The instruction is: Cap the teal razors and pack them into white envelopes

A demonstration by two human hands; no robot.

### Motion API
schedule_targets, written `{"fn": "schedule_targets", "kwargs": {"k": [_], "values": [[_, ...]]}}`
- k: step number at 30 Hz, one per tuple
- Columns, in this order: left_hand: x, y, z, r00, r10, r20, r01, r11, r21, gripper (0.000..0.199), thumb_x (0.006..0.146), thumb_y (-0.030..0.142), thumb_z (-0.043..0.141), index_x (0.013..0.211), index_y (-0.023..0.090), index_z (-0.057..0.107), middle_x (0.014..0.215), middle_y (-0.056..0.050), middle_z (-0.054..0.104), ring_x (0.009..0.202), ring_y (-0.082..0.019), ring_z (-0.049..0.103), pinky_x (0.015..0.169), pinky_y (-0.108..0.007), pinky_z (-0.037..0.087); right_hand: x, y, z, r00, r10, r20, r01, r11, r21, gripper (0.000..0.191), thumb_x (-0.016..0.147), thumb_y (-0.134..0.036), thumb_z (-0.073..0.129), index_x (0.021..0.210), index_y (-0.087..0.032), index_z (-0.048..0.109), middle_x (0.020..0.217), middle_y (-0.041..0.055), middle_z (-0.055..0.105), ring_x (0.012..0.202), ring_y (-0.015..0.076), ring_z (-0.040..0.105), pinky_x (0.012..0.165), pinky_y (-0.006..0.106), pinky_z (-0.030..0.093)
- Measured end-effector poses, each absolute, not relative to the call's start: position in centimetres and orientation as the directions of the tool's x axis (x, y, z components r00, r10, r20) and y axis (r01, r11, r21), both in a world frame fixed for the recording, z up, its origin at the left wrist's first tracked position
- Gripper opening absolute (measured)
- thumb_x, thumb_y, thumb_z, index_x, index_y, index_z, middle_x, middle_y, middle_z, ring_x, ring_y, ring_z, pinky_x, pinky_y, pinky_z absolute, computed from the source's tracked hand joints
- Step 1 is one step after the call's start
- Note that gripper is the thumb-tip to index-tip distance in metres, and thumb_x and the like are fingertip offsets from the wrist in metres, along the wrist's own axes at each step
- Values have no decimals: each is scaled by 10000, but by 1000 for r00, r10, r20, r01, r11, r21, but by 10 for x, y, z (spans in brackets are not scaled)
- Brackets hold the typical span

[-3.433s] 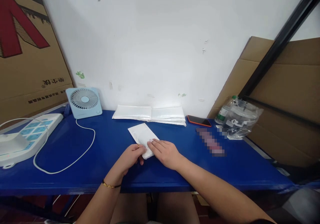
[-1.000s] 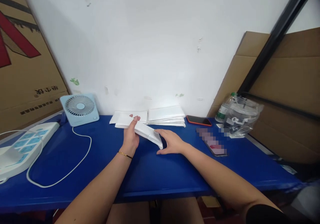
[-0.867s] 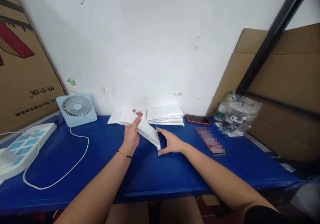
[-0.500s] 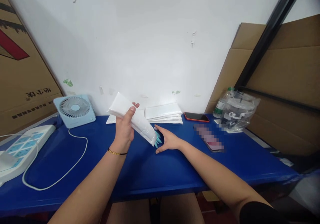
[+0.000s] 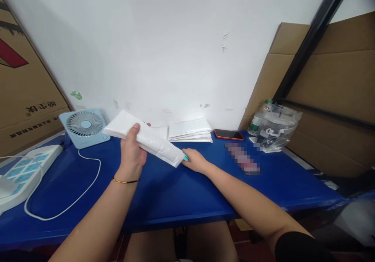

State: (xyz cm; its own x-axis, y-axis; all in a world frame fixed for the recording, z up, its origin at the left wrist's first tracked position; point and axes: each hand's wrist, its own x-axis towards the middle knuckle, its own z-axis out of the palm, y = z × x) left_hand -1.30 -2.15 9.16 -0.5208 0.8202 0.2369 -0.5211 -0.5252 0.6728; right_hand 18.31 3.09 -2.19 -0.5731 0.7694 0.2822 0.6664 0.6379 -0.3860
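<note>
A long white packet (image 5: 159,147), slightly crinkled and shiny, is held above the table, tilted down toward the right. My left hand (image 5: 132,150) grips it near the middle, thumb on top and fingers behind. At its lower right end my right hand (image 5: 195,160) is closed around a bundle of slim teal stick-like things (image 5: 186,157). Only a small bit of teal shows between the fingers and the packet's end, so their exact kind is hidden. Behind the packet, a stack of flat white packets (image 5: 190,130) lies against the wall, with another partly hidden beside it.
A blue table (image 5: 152,203) runs along the wall. On the left are a light blue fan (image 5: 84,127), its cable and a white power strip (image 5: 32,172). Rightward lie a red-edged phone (image 5: 229,134), a blurred-out phone-like object (image 5: 242,158), a bottle (image 5: 258,119) and a clear bag (image 5: 278,129).
My right hand has closed from a spread grasp onto the teal sticks. My left hand and the packet have shifted left, and the packet lies at a flatter angle.
</note>
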Motion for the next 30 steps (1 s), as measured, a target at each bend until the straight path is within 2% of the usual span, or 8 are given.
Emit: {"fn": "schedule_targets", "kwargs": {"k": [5,8,11,15,19,22,25,30], "values": [[-57,-26,125,-616,692,377,-389,-684,617,256,656,289,656,882,193,582,780,47,638,782,-140,625,916,-380,488,197,32,-15,-633,729,260,697,683,-217,192,859,-377,533,899,-191,552,865,57,603,804,187,550,644,261,358],[-78,-26,134,-526,598,604,-58,-734,676,278,689,312,671,940,241,575,898,72,647,972,-177,598,961,-399,444,199,28,-12,-679,691,249,669,722,-177,309,842,-481,532,948,-191,549,925,75,587,820,199,545,656,278,383],[-89,-15,119,-341,630,697,384,-584,715,531,608,393,760,1066,209,563,960,10,653,961,-228,597,944,-436,432,195,20,-9,-722,653,229,642,756,-128,530,758,-652,523,1031,-197,535,982,89,552,856,223,530,677,302,410],[-83,7,68,4,833,553,807,-330,491,823,517,563,747,1209,181,519,1077,-105,629,1030,-325,567,954,-452,376,187,7,-8,-766,603,221,612,790,-35,649,740,-725,453,1110,-196,515,1019,104,527,907,246,507,726,336,421],[-73,19,11,192,940,283,921,-272,280,953,575,675,642,1350,176,399,1340,-196,462,1234,-383,397,1024,-532,224,182,-6,-8,-793,573,209,587,809,10,693,781,-725,366,1187,-180,501,1058,130,520,922,267,502,710,358,429],[-74,22,-16,273,955,114,912,-295,287,721,802,647,397,1383,223,357,1450,-146,339,1350,-321,244,1061,-564,99,180,-12,-8,-793,575,204,587,809,4,792,762,-751,351,1306,-182,436,1132,153,512,974,293,491,726,378,434],[-79,26,-27,318,944,86,895,-329,301,650,859,603,324,1405,250,317,1486,-112,272,1380,-287,178,1072,-565,35,182,-11,-4,-785,584,208,585,808,-63,848,733,-758,399,1369,-196,383,1177,153,517,1021,303,483,800,403,422],[-83,34,-18,362,929,75,868,-365,338,609,874,570,321,1395,253,337,1479,-95,298,1376,-279,188,1079,-548,52,209,14,8,-608,716,343,630,698,-339,418,922,-459,364,1188,-219,578,1081,96,588,1005,226,520,853,356,409]]}}
